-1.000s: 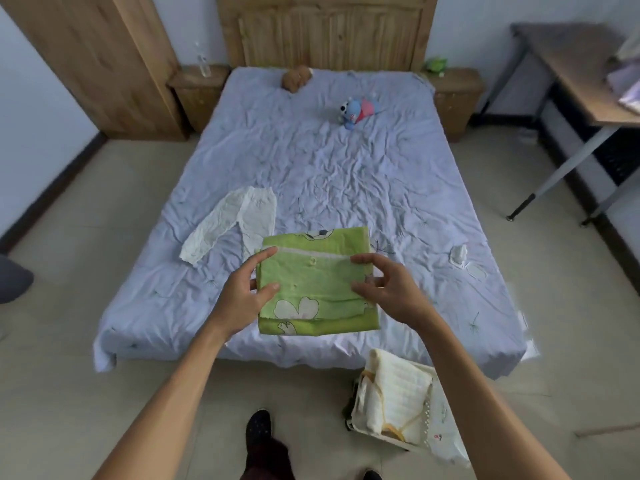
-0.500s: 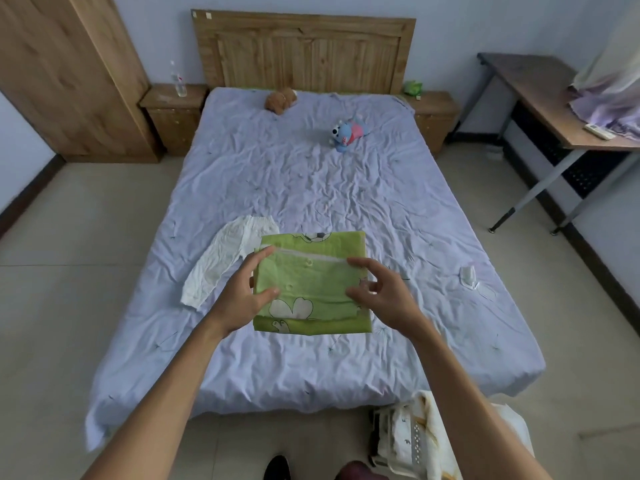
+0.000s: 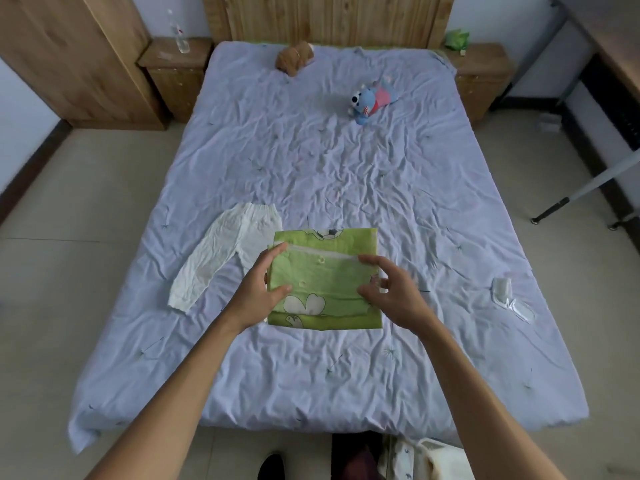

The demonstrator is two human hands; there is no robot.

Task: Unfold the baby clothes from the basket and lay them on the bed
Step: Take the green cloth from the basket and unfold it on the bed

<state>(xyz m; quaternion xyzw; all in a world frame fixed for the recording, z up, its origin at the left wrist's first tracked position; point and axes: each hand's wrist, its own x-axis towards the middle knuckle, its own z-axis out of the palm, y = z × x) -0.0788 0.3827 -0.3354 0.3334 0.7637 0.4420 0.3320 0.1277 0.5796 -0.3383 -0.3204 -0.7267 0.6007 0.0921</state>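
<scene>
Pinching the left side of the folded green garment (image 3: 325, 284), the left hand (image 3: 258, 296) holds it toward the foot edge of the bed (image 3: 311, 161), the right hand (image 3: 398, 297) curved at its right side, gripping or not I cannot tell; unfolding seems only beginning, so next the top flap needs lifting.

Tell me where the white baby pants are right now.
In the head view, the white baby pants lie spread on the bed, left of centre, just beside the left hand, which grips the folded green garment.
</scene>
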